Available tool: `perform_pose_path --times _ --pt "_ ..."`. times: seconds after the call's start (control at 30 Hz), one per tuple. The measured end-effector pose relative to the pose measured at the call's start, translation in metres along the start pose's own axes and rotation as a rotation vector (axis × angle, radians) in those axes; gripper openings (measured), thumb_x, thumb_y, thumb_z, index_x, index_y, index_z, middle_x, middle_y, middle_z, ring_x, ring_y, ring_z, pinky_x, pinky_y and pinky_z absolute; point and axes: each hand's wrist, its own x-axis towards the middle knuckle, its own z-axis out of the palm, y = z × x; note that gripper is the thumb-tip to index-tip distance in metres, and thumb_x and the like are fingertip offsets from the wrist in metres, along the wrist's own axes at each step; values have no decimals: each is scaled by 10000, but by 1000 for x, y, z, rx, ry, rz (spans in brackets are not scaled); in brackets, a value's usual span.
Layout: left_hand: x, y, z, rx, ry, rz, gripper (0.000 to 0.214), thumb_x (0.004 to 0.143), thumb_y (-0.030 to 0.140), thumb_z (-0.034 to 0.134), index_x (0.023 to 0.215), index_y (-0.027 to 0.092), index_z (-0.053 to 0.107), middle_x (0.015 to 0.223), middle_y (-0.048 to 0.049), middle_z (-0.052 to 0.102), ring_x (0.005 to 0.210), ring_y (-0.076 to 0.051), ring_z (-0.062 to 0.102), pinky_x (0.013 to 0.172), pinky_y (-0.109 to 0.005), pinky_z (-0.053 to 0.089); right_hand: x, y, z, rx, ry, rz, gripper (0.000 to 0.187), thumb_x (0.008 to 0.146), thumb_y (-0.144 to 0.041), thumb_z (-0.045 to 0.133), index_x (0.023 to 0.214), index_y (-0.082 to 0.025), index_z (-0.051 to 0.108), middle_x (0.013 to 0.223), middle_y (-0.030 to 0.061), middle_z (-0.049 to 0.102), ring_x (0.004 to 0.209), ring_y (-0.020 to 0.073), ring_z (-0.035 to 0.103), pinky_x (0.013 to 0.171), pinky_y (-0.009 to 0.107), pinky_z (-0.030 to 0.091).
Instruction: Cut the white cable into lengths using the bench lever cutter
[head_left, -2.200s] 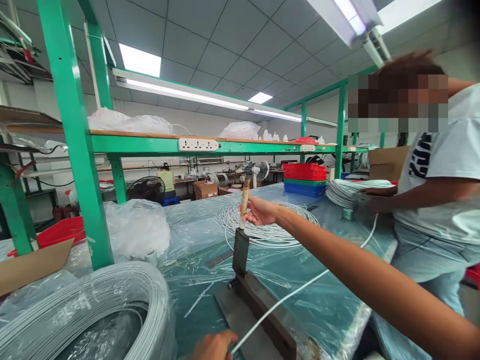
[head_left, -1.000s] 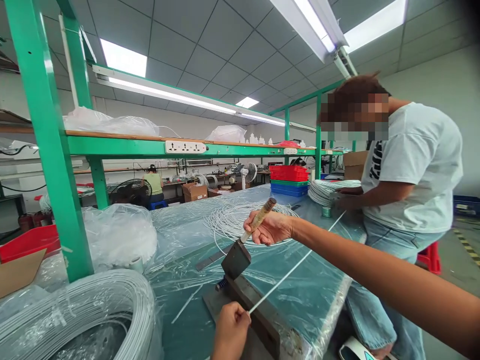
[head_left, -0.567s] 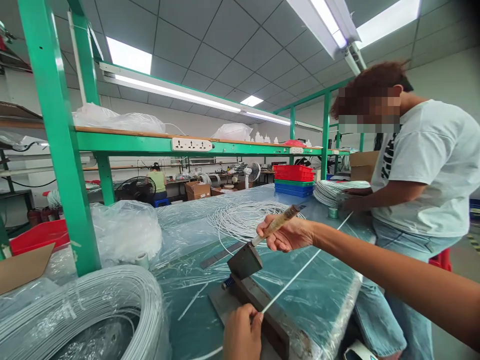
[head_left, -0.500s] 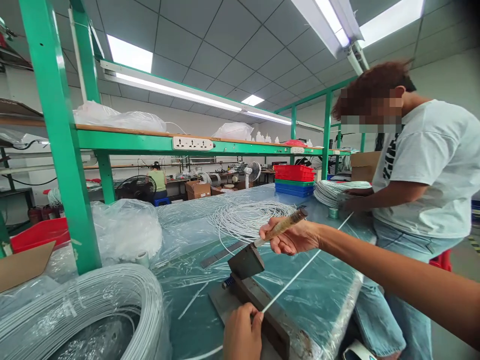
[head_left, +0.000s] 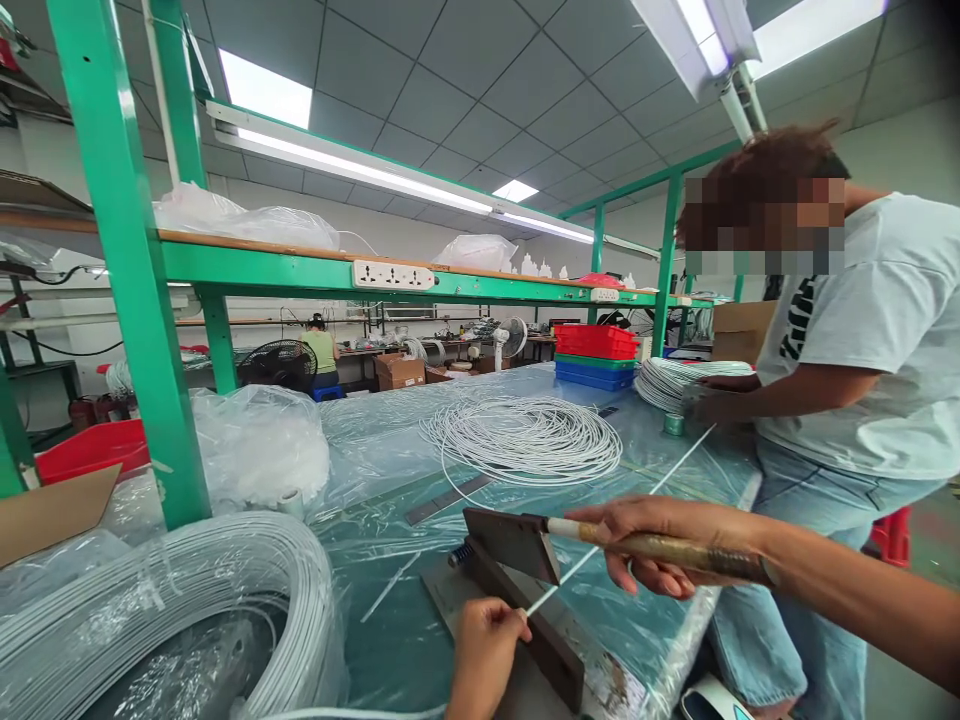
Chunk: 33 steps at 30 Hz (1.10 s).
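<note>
At the lower middle of the frame, the left hand [head_left: 484, 655] is pinching a white cable [head_left: 622, 518] against the cutter [head_left: 517, 580] on the bench [head_left: 390, 620], while the right hand [head_left: 664, 545] is gripping the cutter's handle [head_left: 675, 548], lowered nearly level.

The head camera is looking forward and slightly down from the near edge of the worktop [head_left: 375, 640], facing far shelving [head_left: 300, 270], hands close below.

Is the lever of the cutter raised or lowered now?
Lowered: the right hand holds the cutter lever almost level, over the white cable.
</note>
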Motion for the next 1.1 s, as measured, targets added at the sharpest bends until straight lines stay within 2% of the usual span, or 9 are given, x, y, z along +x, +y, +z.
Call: perform_pose_path --times 0.07,0.17,0.3,0.43,0.53,0.73,0.87,1.0,1.1 --pt "1 0 1 -67 -3 -8 324 689 401 428 473 180 526 410 46 325 443 -116 315 493 -249 230 -1 -1 1 -35 31 22 442 810 -130 296 1243 -41 302 532 24 622 268 73 492 238 98 372" --pt "1 1 2 -124 21 2 378 621 525 441 460 190 510 419 33 357 453 -121 317 498 -254 233 -3 -5 4 -82 86 51 352 790 -129 327 1128 -53 391 521 18 598 253 68 468 220 98 356" --pt "0 4 3 -144 82 6 329 595 485 465 439 196 468 445 8 406 492 -137 365 516 -260 246 -8 -9 10 -93 122 115 278 772 -107 319 1041 -122 388 537 2 564 267 57 447 225 102 354" --pt "1 4 4 -157 118 6 284 590 427 480 425 199 446 429 19 376 479 -129 358 499 -259 233 -11 -2 17 -79 168 222 151 748 -120 336 875 -184 384 490 -62 433 258 14 305 216 64 233" --pt "2 2 6 -172 128 5 264 589 392 489 417 199 437 422 21 378 471 -121 351 487 -254 227 -12 11 22 -115 191 255 79 701 -151 410 761 -199 398 419 -87 350 253 13 227 208 66 207" --pt "2 -2 9 -209 145 12 263 579 395 489 412 204 418 433 18 396 478 -116 345 473 -248 224 -14 42 31 -216 236 205 169 630 -210 506 775 -229 421 367 -111 330 248 29 217 216 92 241" --pt "2 -2 10 -223 158 13 280 568 421 494 412 206 404 426 37 341 470 -104 296 475 -247 197 -15 58 34 -296 272 137 265 587 -230 517 832 -212 417 357 -127 322 259 35 227 225 111 180" --pt "1 -2 10 -240 144 13 300 576 446 494 421 207 397 430 47 315 466 -98 271 472 -245 182 -19 62 29 -308 267 81 364 568 -215 515 924 -198 445 453 -113 374 303 30 246 269 135 191" --pt "1 -3 10 -254 132 15 303 583 453 499 435 209 400 437 47 312 481 -104 275 473 -243 175 -18 72 25 -287 260 64 341 610 -242 522 947 -204 480 503 -98 367 342 33 240 300 147 185"
